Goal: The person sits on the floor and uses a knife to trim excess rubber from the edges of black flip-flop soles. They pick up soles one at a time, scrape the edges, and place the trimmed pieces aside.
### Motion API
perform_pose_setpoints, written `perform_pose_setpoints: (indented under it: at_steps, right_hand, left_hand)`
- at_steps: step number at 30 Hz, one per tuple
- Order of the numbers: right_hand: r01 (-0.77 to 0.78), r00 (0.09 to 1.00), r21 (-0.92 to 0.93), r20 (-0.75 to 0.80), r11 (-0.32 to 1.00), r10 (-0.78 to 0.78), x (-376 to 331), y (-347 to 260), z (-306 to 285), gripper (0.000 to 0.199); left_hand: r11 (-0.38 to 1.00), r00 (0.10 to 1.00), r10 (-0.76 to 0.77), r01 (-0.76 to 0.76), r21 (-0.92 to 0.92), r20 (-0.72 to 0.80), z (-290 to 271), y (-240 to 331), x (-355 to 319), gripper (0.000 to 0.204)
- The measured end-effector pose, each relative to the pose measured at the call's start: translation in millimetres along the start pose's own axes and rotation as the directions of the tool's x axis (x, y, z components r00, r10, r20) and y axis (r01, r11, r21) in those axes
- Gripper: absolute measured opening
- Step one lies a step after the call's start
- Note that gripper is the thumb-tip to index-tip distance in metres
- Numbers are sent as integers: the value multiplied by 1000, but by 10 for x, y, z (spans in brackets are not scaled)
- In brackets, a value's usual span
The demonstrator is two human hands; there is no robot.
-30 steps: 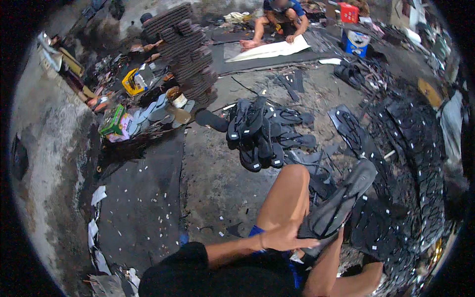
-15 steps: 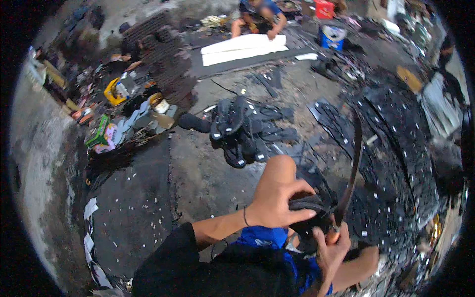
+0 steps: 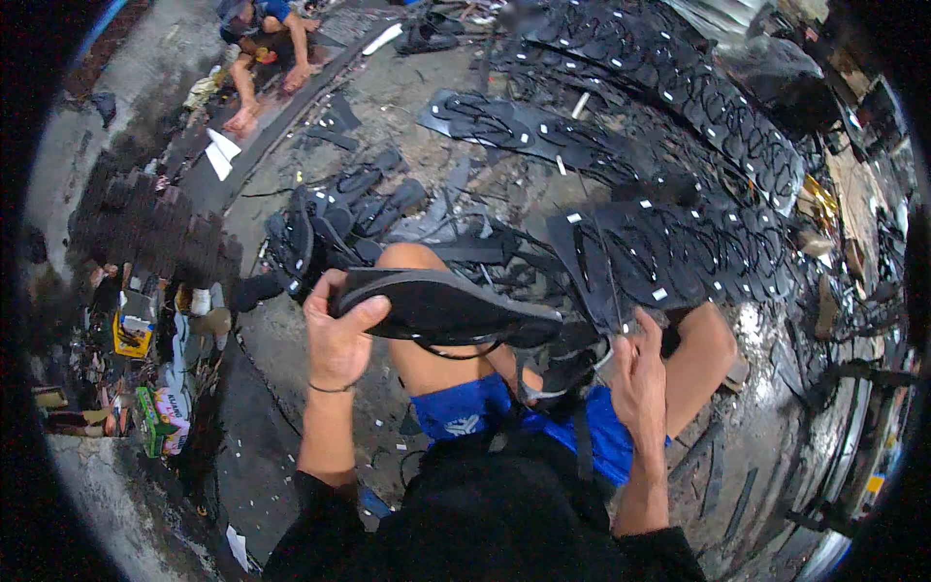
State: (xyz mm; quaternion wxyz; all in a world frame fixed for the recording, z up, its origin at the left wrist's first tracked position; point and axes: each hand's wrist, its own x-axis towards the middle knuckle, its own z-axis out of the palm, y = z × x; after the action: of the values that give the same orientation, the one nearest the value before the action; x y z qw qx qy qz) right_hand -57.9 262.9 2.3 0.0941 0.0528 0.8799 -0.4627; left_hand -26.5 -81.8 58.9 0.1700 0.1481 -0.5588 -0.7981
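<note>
My left hand [image 3: 337, 335] grips the heel end of a black flip-flop sandal [image 3: 451, 308], held flat above my bare knees with its sole facing up. Its black strap [image 3: 456, 351] hangs in a loop underneath. My right hand [image 3: 640, 373] is beside the sandal's other end, fingers curled near the strap of a second black sandal [image 3: 572, 367] on my lap. Whether that hand actually grips anything is unclear. I sit on the floor in blue shorts [image 3: 465, 419].
Rows of finished black sandals [image 3: 679, 107] cover the floor ahead and to the right. A loose pile of sandals [image 3: 335, 218] lies at front left. Another person [image 3: 267, 48] sits at the far left. Boxes and tins [image 3: 155, 388] stand at the left, beside stacked dark soles [image 3: 136, 228].
The view swung right. The sandal went from upright on edge to flat, and my left hand now holds its end. My right hand has dropped from the sandal to my lap.
</note>
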Motion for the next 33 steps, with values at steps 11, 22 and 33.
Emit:
perform_pose_setpoints:
  at_steps: [11,22,33]
  right_hand:
    - [-15,991,352,128,936,-33,-699,346,196,31]
    - [169,924,220,304,961,-232,-752,255,-22,31]
    - [369,908,71,187,927,-375,-146,-376,-125,31]
  left_hand:
    - [891,889,-453,452,-29,-60,213,-541,-207,40]
    - [923,923,-374,361,134,89,196,-605,6,40]
    - [880,834,-429,299,370,347,675,-356,-1,35]
